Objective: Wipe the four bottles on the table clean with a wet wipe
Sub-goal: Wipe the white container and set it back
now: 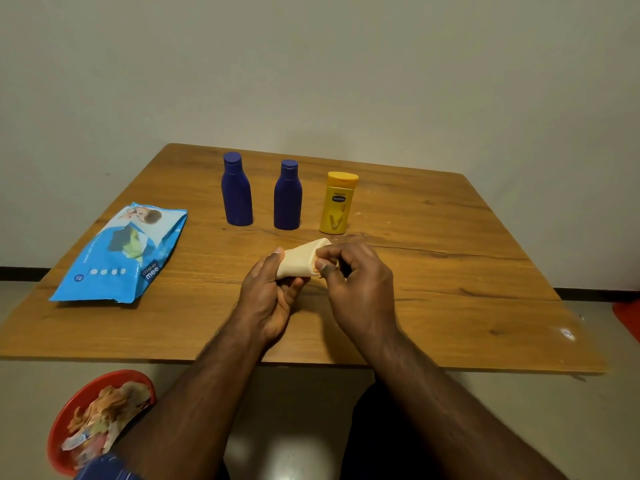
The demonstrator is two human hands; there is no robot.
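Two dark blue bottles [237, 190] [287, 196] and a yellow bottle [335, 203] stand upright in a row at the middle of the wooden table [450, 271]. In front of them a cream-coloured bottle [300, 259] is held tilted just above the table. My left hand [272, 296] grips its left end from below, thumb on top. My right hand [358, 282] curls round its right end, and a pale scrap that looks like a wet wipe [331, 268] shows between the fingers. That end of the bottle is hidden.
A blue wet-wipe pack [121, 254] lies on the table's left side. A red bin [97, 420] with crumpled scraps stands on the floor at lower left. A red object [628, 317] shows at the right edge. A wall rises right behind the table.
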